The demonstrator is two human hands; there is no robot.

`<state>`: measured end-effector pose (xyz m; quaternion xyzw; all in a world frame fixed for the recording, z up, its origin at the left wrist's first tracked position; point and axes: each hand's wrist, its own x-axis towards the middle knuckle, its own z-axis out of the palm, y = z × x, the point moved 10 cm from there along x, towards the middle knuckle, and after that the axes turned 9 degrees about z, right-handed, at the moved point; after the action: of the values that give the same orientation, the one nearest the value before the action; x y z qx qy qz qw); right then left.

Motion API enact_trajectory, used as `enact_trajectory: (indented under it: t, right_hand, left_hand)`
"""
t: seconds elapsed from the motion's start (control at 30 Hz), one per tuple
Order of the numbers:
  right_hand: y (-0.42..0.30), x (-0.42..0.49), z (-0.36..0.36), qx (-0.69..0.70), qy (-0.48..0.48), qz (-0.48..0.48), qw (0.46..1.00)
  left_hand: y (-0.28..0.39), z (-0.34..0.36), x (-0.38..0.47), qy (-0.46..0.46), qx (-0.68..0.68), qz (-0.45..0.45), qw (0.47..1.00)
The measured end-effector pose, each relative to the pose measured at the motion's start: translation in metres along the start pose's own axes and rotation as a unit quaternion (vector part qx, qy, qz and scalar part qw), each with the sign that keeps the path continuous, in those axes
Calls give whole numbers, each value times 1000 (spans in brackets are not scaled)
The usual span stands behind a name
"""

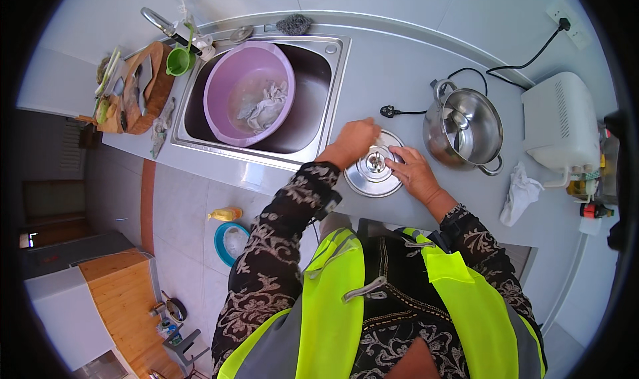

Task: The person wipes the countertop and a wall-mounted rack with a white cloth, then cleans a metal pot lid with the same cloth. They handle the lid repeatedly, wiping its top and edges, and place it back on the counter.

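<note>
A round stainless steel pot lid (pixel 367 183) with a metal knob lies on the grey counter in front of me. My right hand (pixel 415 173) grips it from the right, thumb and fingertips at the knob and the upper surface. Over the lid's upper left part, my left hand (pixel 357 138) is bent with curled fingers. Something pale seems to show under those fingertips, too small to make out. To the right stands a two-handled stainless steel pot (pixel 437 137) with a shiny metal utensil (pixel 458 124) inside.
Left of the lid, a purple basin (pixel 219 89) holding a wet cloth (pixel 269 109) and cloudy water sits in the steel sink (pixel 314 149). A black plug (pixel 387 111) with cord lies near the pot. A white appliance (pixel 564 119) and crumpled white cloth (pixel 519 194) are at right.
</note>
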<state>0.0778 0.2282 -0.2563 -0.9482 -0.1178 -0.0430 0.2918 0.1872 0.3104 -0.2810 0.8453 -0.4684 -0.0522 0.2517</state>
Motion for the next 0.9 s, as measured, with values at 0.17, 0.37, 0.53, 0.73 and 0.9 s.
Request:
enact_trajectory:
  t: [0.17, 0.37, 0.53, 0.73, 0.9]
  right_hand:
    - [3, 1, -1, -4, 19, 0, 1000]
    - [0, 10, -7, 43, -21, -1, 999]
    - [-15, 18, -5, 29, -17, 26, 999]
    - [-14, 27, 16, 39, 79, 77, 993]
    - [-6, 22, 9, 112, 136, 103, 979]
  left_hand:
    - [-15, -11, -72, -24, -1, -111, 994]
    - [-36, -47, -117, 187, -173, -270, 928]
    - [-50, -33, -146, 234, -232, -328, 885]
    - [-49, 7, -159, 215, -351, -365, 835]
    - [-44, 7, -165, 246, -404, -377, 796]
